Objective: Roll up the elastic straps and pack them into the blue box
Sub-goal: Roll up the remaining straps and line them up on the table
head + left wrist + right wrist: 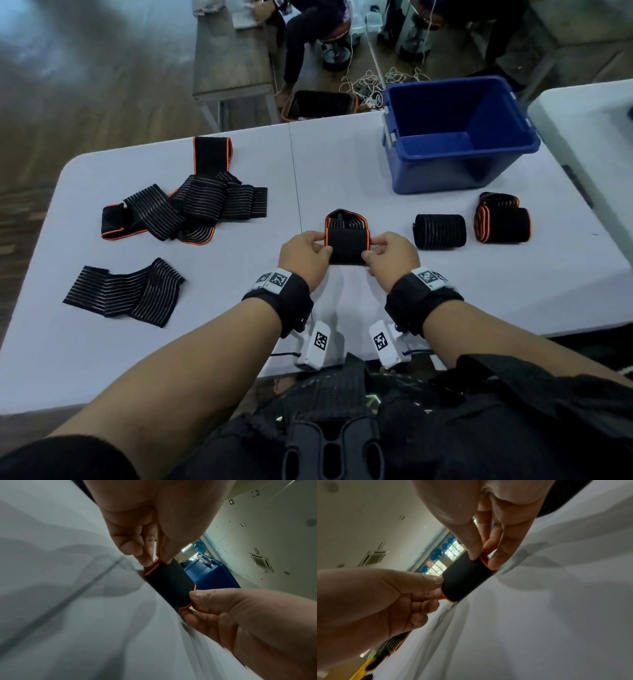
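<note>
A black elastic strap with orange edging (347, 240) lies partly rolled on the white table (342, 164) at the centre. My left hand (308, 255) pinches the roll's left end (152, 568) and my right hand (387, 255) pinches its right end (483, 559). The blue box (459, 137) stands behind to the right and looks empty. Two rolled straps (440, 231) (501, 219) lie right of my hands. A pile of unrolled straps (191, 209) lies at the left, with a striped strap (125, 291) nearer me.
Another white table (589, 113) stands at the right edge. Beyond the far edge are a grey bench (233, 58), a dark bin (322, 104), tangled cables and a seated person (308, 37).
</note>
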The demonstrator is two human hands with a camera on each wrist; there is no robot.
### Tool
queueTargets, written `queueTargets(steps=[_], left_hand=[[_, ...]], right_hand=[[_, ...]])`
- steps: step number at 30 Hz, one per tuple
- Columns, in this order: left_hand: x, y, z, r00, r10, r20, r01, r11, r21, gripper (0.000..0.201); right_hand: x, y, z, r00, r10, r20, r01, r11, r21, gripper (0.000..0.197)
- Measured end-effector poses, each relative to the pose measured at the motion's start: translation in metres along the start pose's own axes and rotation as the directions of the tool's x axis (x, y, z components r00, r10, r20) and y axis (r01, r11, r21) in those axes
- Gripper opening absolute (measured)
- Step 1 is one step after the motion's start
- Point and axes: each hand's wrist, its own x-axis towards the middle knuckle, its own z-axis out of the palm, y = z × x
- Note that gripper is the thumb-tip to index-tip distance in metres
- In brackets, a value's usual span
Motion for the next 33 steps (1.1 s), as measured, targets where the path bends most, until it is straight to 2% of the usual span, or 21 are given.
queueTargets(steps=[2,5,11,17,22,25,29,33], left_hand=[[-0.003,0.013,0.016,0.999,0.007,0.033,-0.005,0.999,-0.05,0.029],[-0.007,0.026,0.039,0.998,0.019,0.062,-0.013,0.994,-0.104,0.034],[-0.012,0.036,0.06,0.998,0.019,0.052,-0.013,0.993,-0.113,0.04],[-0.017,0.029,0.055,1.0,0.016,-0.008,-0.017,0.992,-0.124,0.035],[-0.031,-0.005,0.016,0.991,-0.043,-0.123,0.025,0.989,-0.148,0.031],[-0.043,-0.036,-0.021,0.964,-0.116,-0.238,0.082,0.986,-0.148,0.028],[-0.063,-0.084,-0.08,0.9,-0.177,-0.398,0.153,0.984,-0.091,0.026],[-0.078,-0.127,-0.137,0.812,-0.271,-0.518,0.252,0.962,-0.108,0.025]], right_hand=[[-0.001,0.008,-0.013,0.996,0.029,-0.083,-0.026,0.999,0.045,0.024],[-0.002,0.017,-0.036,0.993,0.01,-0.118,-0.006,0.999,0.033,0.032],[-0.005,0.026,-0.063,0.998,-0.043,-0.042,0.045,0.998,0.041,0.038],[-0.004,0.025,-0.08,0.991,-0.126,-0.047,0.124,0.991,-0.042,0.033],[-0.007,0.001,-0.05,0.967,-0.236,0.092,0.244,0.966,-0.082,0.029],[-0.014,-0.02,-0.016,0.931,-0.293,0.22,0.314,0.947,-0.067,0.028],[-0.03,-0.047,0.023,0.862,-0.346,0.37,0.412,0.904,-0.113,0.026],[-0.042,-0.071,0.055,0.799,-0.382,0.464,0.493,0.859,-0.142,0.026]])
